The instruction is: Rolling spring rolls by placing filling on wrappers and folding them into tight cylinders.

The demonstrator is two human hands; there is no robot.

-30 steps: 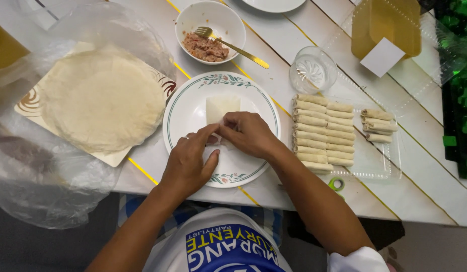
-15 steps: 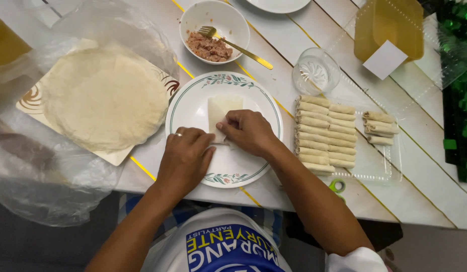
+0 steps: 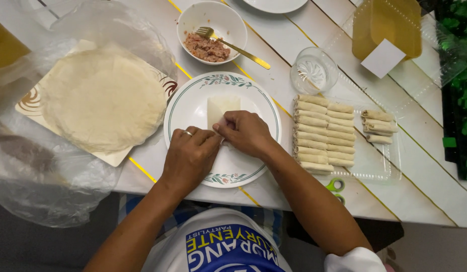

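Both hands reach in from the tabletop's near edge, knuckles up — the left hand (image 3: 189, 156) and right hand (image 3: 245, 132) meet over a floral-rimmed plate (image 3: 183, 108), fingers pinching the near end of a pale wrapper (image 3: 222, 107). A meat bowl (image 3: 218, 17) with fork (image 3: 233, 45) sits beyond; a tray of finished rolls (image 3: 321, 133) lies right, a wrapper stack (image 3: 102, 95) left.

Clear plastic bag (image 3: 47, 186) w/ round wrapper stack at 9 o'clock, clear tray pkg (image 3: 379, 161) of rolls at 3, yellow container (image 3: 389, 20) w/ blank white square label (image 3: 383, 58) at 1.
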